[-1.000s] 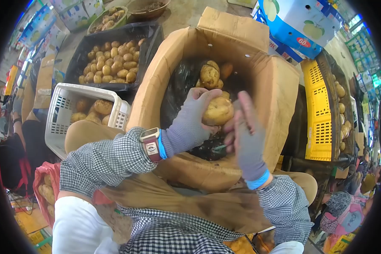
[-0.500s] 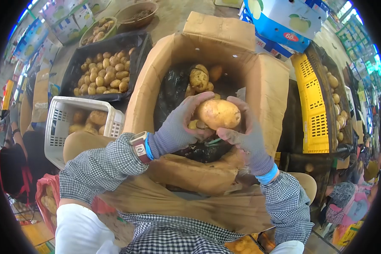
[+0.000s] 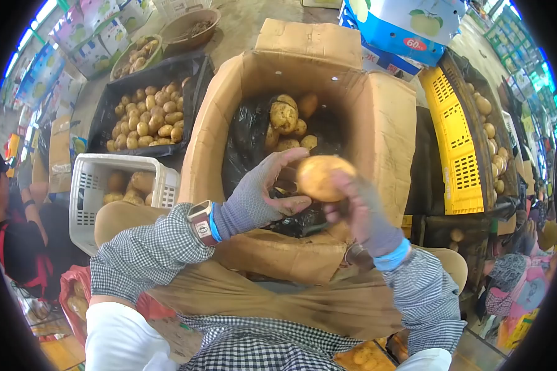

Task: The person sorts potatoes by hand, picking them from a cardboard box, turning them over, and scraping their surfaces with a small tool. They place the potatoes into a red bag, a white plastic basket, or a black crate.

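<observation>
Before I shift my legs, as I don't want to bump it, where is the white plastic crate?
In the head view, the white plastic crate is on your left, beside your left knee, nearer than the black-lined potato crate.

Head view: worn on the head, facing forward and down
Nearness: close above the open cardboard box [image 3: 294, 256]

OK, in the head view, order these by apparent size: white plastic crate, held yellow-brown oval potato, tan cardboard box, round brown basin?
1. Tan cardboard box
2. White plastic crate
Held potato and brown basin: too alike to rank.
</observation>
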Action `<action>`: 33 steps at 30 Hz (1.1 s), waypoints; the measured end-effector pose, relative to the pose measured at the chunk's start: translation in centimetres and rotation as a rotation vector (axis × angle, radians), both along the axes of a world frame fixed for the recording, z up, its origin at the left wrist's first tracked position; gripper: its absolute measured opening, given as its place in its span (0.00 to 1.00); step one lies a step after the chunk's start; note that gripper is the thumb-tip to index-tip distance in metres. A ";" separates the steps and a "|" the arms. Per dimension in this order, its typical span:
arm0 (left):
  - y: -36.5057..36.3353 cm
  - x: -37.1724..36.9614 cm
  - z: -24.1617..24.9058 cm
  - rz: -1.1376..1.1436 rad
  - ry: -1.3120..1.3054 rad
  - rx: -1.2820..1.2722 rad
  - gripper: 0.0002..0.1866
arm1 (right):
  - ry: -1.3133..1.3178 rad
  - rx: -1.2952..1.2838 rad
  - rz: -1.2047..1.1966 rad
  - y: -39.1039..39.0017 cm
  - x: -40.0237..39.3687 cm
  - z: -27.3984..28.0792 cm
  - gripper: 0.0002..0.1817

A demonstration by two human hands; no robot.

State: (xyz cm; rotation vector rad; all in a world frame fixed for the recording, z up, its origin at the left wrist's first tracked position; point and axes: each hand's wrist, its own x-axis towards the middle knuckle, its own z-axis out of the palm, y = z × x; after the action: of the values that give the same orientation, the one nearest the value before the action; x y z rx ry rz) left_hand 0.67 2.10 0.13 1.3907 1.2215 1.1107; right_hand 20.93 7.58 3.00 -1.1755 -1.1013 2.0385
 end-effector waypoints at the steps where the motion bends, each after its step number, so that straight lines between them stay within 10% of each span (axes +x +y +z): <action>1: 0.3 -0.4 -0.4 -0.004 0.008 0.003 0.33 | 0.071 -0.110 -0.041 0.8 1.2 -0.1 0.25; 4: 1.0 -2.9 -1.5 -0.062 0.329 -0.249 0.13 | 0.197 0.016 -0.477 5.4 6.3 3.0 0.20; 8: 3.0 -4.1 -5.3 -0.192 0.782 -0.161 0.15 | 0.500 0.336 -0.715 12.4 15.5 7.6 0.25; 10: 4.9 -3.2 -6.8 -0.087 1.038 0.450 0.19 | 0.501 0.307 -0.944 12.4 17.0 9.6 0.30; 17: 21.3 3.1 -8.3 -0.045 1.469 -0.133 0.24 | 0.288 0.487 -0.633 10.6 19.0 8.3 0.22; 21: 29.5 2.0 -13.4 -0.265 1.405 -0.406 0.20 | 0.162 0.559 -0.730 8.9 15.9 8.9 0.23; 23: 30.9 1.8 -16.5 0.003 1.431 -0.315 0.18 | 0.155 0.503 -0.770 8.1 14.5 9.2 0.24; 30: 28.9 2.5 -10.1 -0.349 1.398 -0.285 0.24 | 0.128 0.364 -0.569 6.4 11.8 9.2 0.26; 33: 29.1 1.1 -12.3 0.013 0.806 -0.481 0.31 | 0.146 0.303 -0.558 5.8 11.0 8.9 0.25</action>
State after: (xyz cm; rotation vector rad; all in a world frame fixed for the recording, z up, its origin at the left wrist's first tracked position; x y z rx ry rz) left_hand 1.77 31.16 -12.12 1.4727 1.9032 0.1840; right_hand 31.96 13.42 11.92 -1.0167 -0.8514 1.4473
